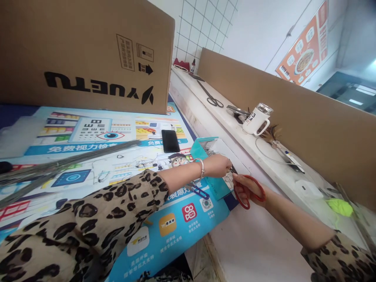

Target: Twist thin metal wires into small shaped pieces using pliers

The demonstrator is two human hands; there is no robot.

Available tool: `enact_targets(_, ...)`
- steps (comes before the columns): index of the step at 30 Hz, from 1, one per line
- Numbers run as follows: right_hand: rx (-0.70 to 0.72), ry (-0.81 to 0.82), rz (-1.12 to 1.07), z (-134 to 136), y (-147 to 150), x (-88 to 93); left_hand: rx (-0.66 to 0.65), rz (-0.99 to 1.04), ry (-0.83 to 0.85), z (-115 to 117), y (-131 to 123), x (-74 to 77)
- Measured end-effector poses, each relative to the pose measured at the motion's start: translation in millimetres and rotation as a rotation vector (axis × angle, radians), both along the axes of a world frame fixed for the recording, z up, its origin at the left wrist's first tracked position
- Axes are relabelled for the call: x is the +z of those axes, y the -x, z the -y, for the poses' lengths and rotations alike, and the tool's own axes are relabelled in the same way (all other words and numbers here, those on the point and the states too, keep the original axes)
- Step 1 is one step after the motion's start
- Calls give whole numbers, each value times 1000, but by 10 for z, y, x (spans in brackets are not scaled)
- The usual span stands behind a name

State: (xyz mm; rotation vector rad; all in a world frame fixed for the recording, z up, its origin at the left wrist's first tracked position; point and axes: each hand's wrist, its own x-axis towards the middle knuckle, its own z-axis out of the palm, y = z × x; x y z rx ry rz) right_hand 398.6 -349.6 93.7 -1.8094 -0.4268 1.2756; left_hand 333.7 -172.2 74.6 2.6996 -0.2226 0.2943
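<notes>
My left hand (219, 165) is closed in a pinch over a teal and white box (205, 150) of small metal pieces; what the fingers hold is too small to make out. A silver bangle circles that wrist. My right hand (245, 188) grips red-handled scissors (249, 192), their blades pointing at my left fingertips. Both forearms wear leopard-print sleeves. The hands meet at the right edge of a blue printed poster (123, 156) that covers the table.
A big cardboard box (88, 51) stands at the back left. A black phone (170, 141) and a bundle of grey wires (58, 164) lie on the poster. On the white ledge (232, 133) to the right sit a white mug (256, 119) and black scissors (213, 98).
</notes>
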Motion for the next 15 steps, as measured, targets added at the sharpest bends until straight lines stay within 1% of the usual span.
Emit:
enact_targets(2, -43, 8, 14, 5, 41, -56, 11, -6, -10, 18, -7, 7)
enact_targets(5, -135, 73, 53, 6, 36, -129, 29, -26, -8, 74, -21, -1)
enact_targets(7, -201, 106, 76, -1, -14, -138, 38, -34, -6, 121, -31, -18)
enact_targets(9, -233, 102, 86, -12, -68, -101, 43, -41, -2, 146, -34, -39)
enact_targets(12, -198, 46, 87, -20, -67, 30, 33, -49, 45, 59, 24, -61)
enact_targets(15, -83, -38, 138, -20, 90, 157, 32, -25, 150, -232, 251, -69)
